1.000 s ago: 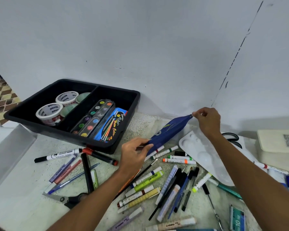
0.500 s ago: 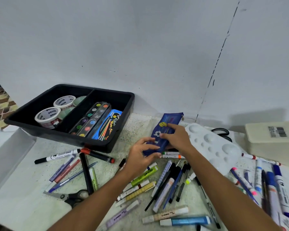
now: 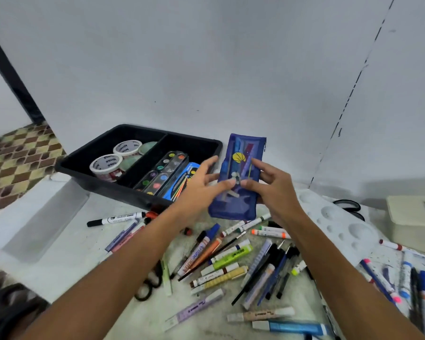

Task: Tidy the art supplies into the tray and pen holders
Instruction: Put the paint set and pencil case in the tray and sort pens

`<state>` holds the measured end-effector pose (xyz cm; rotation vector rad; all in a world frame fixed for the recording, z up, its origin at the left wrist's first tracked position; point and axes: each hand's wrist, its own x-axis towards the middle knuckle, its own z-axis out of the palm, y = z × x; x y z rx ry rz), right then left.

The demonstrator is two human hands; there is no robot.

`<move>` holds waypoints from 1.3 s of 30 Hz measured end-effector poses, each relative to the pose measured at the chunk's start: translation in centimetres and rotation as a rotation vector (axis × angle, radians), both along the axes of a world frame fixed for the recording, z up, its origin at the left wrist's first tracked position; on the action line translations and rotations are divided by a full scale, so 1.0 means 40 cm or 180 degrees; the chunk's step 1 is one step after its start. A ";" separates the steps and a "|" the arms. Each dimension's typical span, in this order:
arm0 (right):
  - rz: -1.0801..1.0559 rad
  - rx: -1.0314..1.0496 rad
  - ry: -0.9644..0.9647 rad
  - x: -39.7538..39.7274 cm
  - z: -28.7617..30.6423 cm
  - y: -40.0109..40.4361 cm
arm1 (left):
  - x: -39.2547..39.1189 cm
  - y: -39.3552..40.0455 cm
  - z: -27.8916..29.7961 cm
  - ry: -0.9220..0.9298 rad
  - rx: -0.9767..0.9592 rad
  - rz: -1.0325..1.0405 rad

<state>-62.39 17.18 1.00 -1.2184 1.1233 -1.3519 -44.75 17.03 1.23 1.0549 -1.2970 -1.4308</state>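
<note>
While the far left of the tabletop (image 3: 66,273) carries the black tray (image 3: 88,169), with tape rolls (image 3: 106,164) in its left compartment and a paint palette strip (image 3: 163,170) and a blue pencil box (image 3: 182,181) in its right, a black marker (image 3: 115,219) and other pens lie loose just in front of it. Moving right, the left hand (image 3: 198,182) has its fingers fairly straight, thumb pressing the front of the blue pencil pouch (image 3: 239,177), which stands nearly upright in the air above the pens, just right of the tray. The right hand (image 3: 271,190) grips the pouch from its right side, thumb on the front and fingers curled behind, likely to steady it between both hands before it goes into the tray. Below them a scatter of markers (image 3: 231,261) covers the near tabletop, not yet sorted. Further right sits a white mixing palette (image 3: 339,219), with black scissors (image 3: 349,207) beyond it, a pale box (image 3: 412,214) at the far right, and more pens (image 3: 402,278) near the right edge.
</note>
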 end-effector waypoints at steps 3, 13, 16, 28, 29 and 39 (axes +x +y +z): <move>0.0203 -0.0046 -0.0162 0.094 0.032 -0.017 | 0.099 -0.046 0.045 0.0444 0.0195 -0.0391; -0.0631 -0.0214 0.1166 0.309 -0.015 -0.145 | 0.347 -0.226 0.034 0.0108 0.0534 -0.0576; -0.0710 -0.0031 0.2075 0.317 -0.089 -0.141 | 0.374 -0.279 0.006 -0.0354 0.0632 -0.0668; -0.0832 -0.0132 0.2171 0.335 -0.167 -0.116 | 0.323 -0.331 -0.109 -0.1474 0.0301 -0.0994; -0.0831 -0.0133 0.2171 0.335 -0.168 -0.115 | 0.320 -0.331 -0.109 -0.1668 0.0207 -0.1008; -0.0849 -0.0143 0.2089 0.334 -0.171 -0.114 | 0.328 -0.309 -0.068 -0.4720 -0.1700 -0.0806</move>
